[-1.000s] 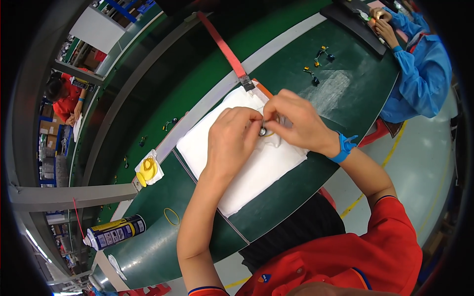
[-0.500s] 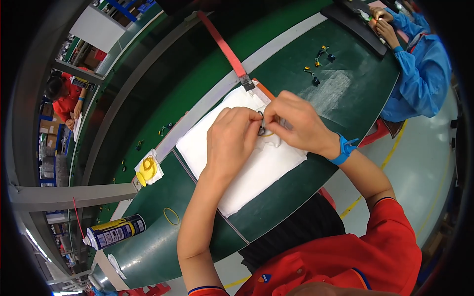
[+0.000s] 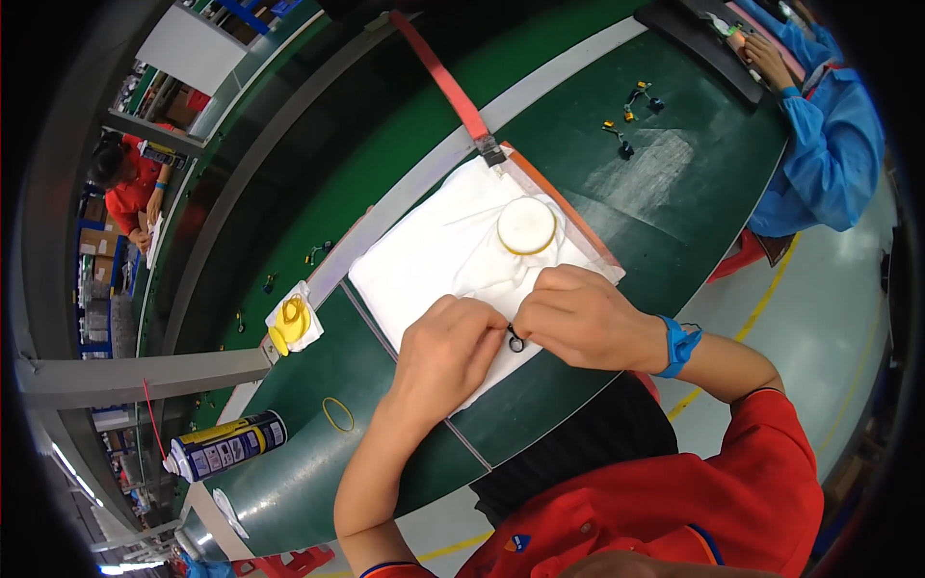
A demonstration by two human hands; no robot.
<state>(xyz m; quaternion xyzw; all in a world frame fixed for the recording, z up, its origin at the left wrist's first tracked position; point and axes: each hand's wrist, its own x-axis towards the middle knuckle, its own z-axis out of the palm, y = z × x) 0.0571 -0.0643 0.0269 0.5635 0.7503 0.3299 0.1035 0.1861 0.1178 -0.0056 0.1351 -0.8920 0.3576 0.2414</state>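
Over the near part of the white cloth (image 3: 409, 260), my left hand (image 3: 441, 349) and my right hand (image 3: 590, 323) meet fingertip to fingertip. Both pinch a small black part with a ring-shaped end (image 3: 516, 343); its upper portion is hidden by my fingers. Farther up the cloth sits a round, white-topped piece (image 3: 527, 224) with a yellow band showing along its lower edge. Creases run through the cloth around it. A blue strap (image 3: 680, 345) circles my right wrist.
A spray can (image 3: 226, 445) lies at left, near a yellow rubber band (image 3: 338, 414). Yellow discs (image 3: 295, 318) rest on a white pad. Small wired parts (image 3: 628, 135) lie far right. A red strap (image 3: 443, 82) crosses the conveyor; a co-worker in blue (image 3: 829, 144) sits at right.
Both hands have come nearer to me with the small black part, away from the round piece. That round piece, earlier mostly behind my hands, now shows fully.
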